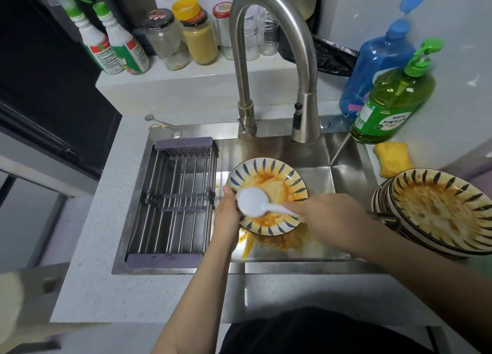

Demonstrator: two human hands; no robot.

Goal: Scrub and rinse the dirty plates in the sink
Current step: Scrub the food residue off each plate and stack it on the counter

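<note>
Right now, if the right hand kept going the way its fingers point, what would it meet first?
The right hand, holding a white spoon, points left across the plate. Straight on, the spoon's bowl would probably meet the left hand gripping the plate's rim; depth is unclear.

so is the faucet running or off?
Off: no stream falls from the faucet nozzle above the plate, which still carries orange sauce.

Pretty bright, even light from overhead, soft shadows only. Some glare on the faucet (269,47) and sink (348,172) steel. Wide-angle lens bends everything near the edges, and the corners go blurry, especially bottom left.
</note>
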